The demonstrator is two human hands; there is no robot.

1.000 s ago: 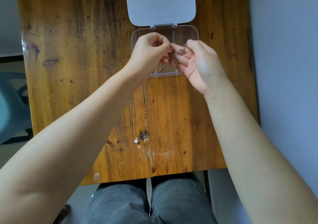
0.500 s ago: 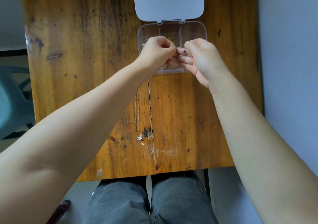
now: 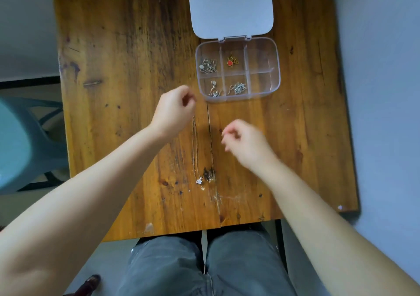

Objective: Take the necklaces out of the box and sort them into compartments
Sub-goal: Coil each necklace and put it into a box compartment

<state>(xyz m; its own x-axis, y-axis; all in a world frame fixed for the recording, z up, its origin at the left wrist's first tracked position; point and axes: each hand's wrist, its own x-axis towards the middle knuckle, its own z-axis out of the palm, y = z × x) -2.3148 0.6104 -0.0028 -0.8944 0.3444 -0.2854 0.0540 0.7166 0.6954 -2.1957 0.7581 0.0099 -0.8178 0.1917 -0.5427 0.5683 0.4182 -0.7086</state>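
Observation:
The clear compartment box (image 3: 263,95) stands open at the far middle of the table, its white lid (image 3: 230,7) folded back. Silver necklaces lie in the upper-left (image 3: 209,65), lower-left (image 3: 214,88) and lower-middle (image 3: 237,88) compartments. A gold necklace with a red heart (image 3: 231,61) lies in the upper-middle one. The two right compartments hold nothing. A thin chain with a flower pendant (image 3: 199,180) lies stretched on the table. My left hand (image 3: 173,110) is curled over its far end; whether it grips the chain is hidden. My right hand (image 3: 246,144) hovers loosely curled, holding nothing.
The wooden table (image 3: 127,68) has a crack down its middle and a dark knot (image 3: 209,174) next to the pendant. A teal chair (image 3: 25,141) stands off the left edge, and a grey wall runs along the right. My knees sit under the near edge.
Both hands have pulled back from over the box toward me and let go of the silver necklace they held there. The box's compartments are now uncovered.

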